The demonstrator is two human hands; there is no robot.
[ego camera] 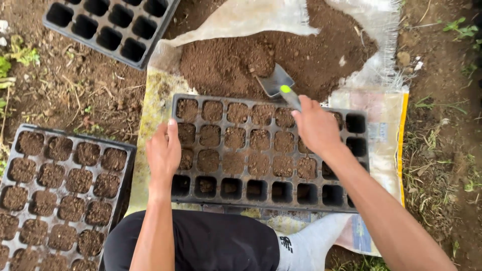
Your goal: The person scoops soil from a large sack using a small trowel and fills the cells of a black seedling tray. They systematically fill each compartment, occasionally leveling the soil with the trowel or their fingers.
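Soft, even daylight, faint shadows, sharp focus, no glare.

Head view, steeply down, close overhead.

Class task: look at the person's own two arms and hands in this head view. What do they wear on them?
Nothing: the left hand and right hand are bare, without gloves, rings or a watch. Both forearms are uncovered, and no sleeve shows in the picture.

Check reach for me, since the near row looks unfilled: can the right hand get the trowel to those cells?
Probably yes. The right hand holds the trowel above the tray, and nothing covers the near cells.
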